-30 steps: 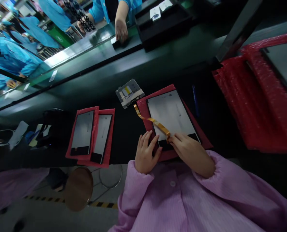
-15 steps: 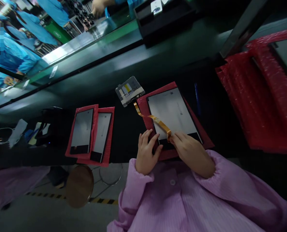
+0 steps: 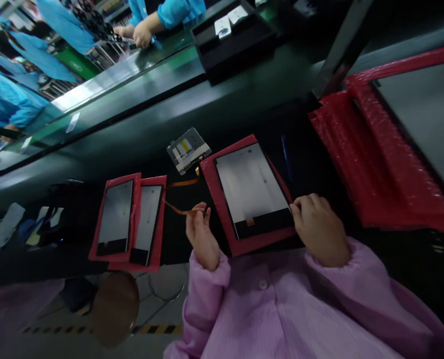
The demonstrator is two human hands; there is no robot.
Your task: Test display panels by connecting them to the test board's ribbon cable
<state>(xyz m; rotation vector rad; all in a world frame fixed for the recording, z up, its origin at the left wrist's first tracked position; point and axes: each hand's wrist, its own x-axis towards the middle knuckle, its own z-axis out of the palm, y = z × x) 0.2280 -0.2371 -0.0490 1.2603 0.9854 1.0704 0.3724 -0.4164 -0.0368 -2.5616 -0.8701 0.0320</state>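
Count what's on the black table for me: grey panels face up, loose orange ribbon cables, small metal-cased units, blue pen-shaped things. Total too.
Grey panels: 4
Orange ribbon cable: 1
Metal-cased unit: 1
Blue pen-shaped thing: 1
Total: 7

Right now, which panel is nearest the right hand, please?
The centre panel, its lower right corner at the right hand; the left pair and rightmost panel lie farther away.

Black flat-topped table (image 3: pixel 177 242). Laid directly on it: single red plastic sheet (image 3: pixel 251 243), centre; flat silver-grey rectangular device with yellow strip (image 3: pixel 189 150), just by the single sheet's far left corner; slim blue pen (image 3: pixel 286 158), right of the single sheet; overlapping pair of red plastic sheets (image 3: pixel 134 219), left; stack of glossy red plastic sheets (image 3: pixel 351 159), right; black object of unclear shape (image 3: pixel 67 199), far left.
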